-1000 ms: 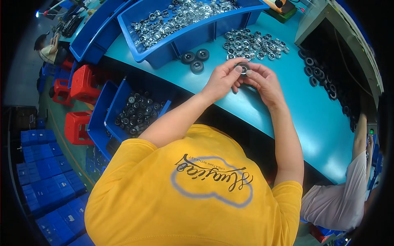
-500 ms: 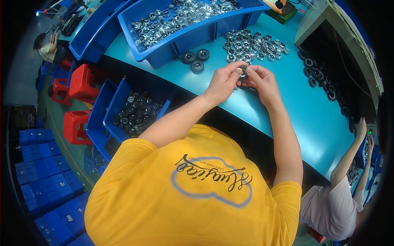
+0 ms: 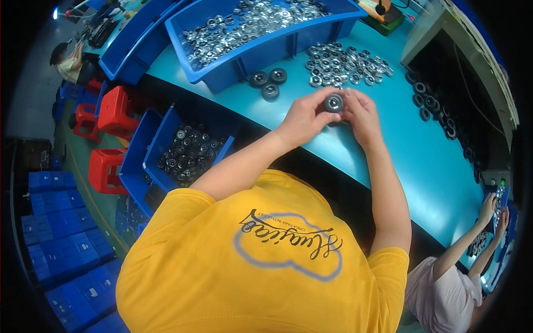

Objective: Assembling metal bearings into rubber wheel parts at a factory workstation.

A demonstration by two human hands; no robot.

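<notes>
— Held where? 
— Small black wheel with a metal hub, pinched between both hands above the teal table, just on the near side of the loose heap of silver bearings.

— Fingers? 
— Left hand curled narrow about the wheel's left rim; right hand closed on its right rim, thumbs near the hub. Both gripping, neither open.

— Which way lying? 
— Flat face and hub turned up toward the camera, axle line pointing roughly upward; no long axis to speak of, round as it is. Equally near both hands, pressed from either side.

— Around it? 
— Beyond the wheel, three more black wheels on the table, touching one another, close against the big blue bin of silver parts. Left of the wheel and lower, off the table edge, another blue bin of dark wheels. Right of it, a row of black wheels along a dark machine.

— Room? 
— Workshop: red stools and stacked blue crates far left, another person working at the lower right.
</notes>
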